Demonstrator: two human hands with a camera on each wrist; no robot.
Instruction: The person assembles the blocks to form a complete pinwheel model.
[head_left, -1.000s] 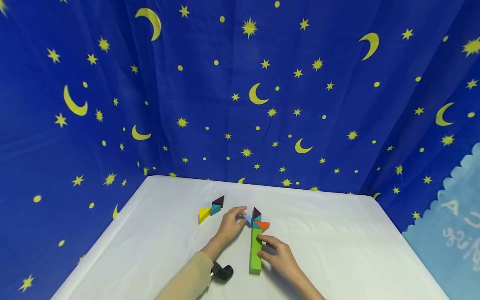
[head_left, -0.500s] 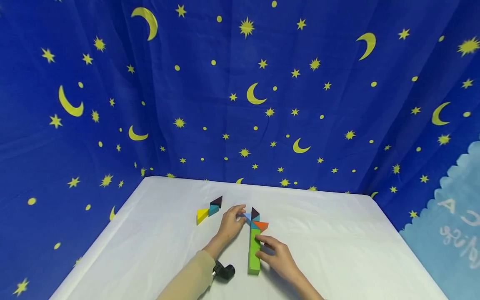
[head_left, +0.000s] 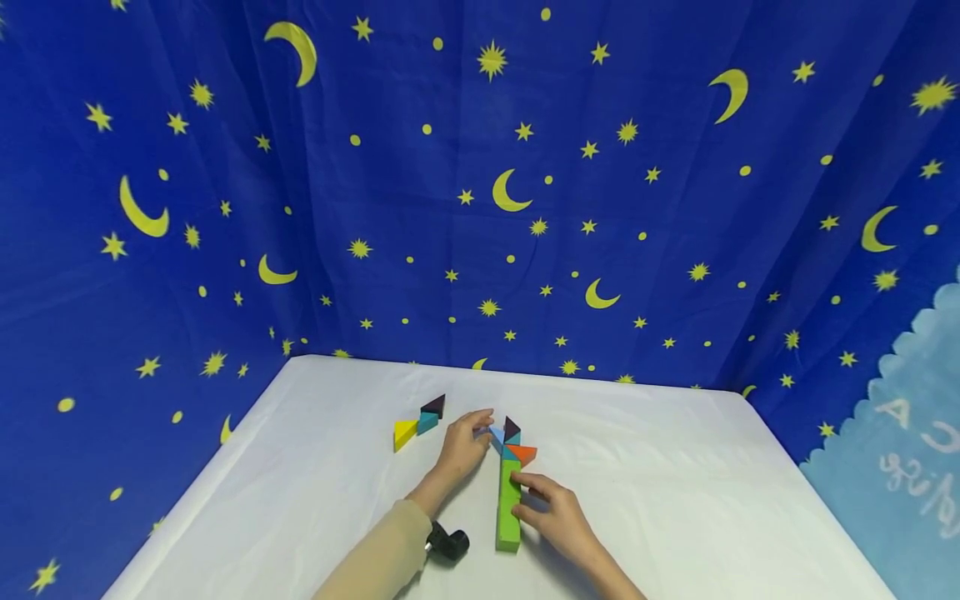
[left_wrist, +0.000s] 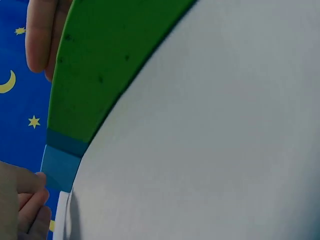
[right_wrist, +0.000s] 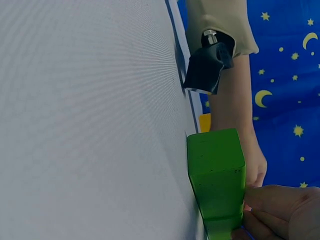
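In the head view, green blocks point(head_left: 508, 521) form a row with teal pieces point(head_left: 510, 452), a dark triangular block point(head_left: 512, 430) and an orange triangular block point(head_left: 523, 454) at its far end. My left hand point(head_left: 462, 448) pinches a light blue triangular block point(head_left: 497, 437) against the row's left side near that end. The left wrist view shows my left fingertips touching a blue face point(left_wrist: 61, 167) beyond the green. From the right, my right hand point(head_left: 558, 512) rests its fingertips on the green blocks' side, fingers fairly straight. In the right wrist view they touch the green block point(right_wrist: 217, 172).
To the left lie a yellow triangular block point(head_left: 405, 434), a teal block point(head_left: 427, 422) and a dark triangular block point(head_left: 434, 406). A black device point(head_left: 450, 544) is attached at my left wrist. The white table point(head_left: 675, 500) meets a blue star-patterned curtain point(head_left: 420, 192) behind.
My left hand has brought the light blue triangular block rightward until it meets the row's side. My right hand stays at the green blocks. The head view shifts slightly.
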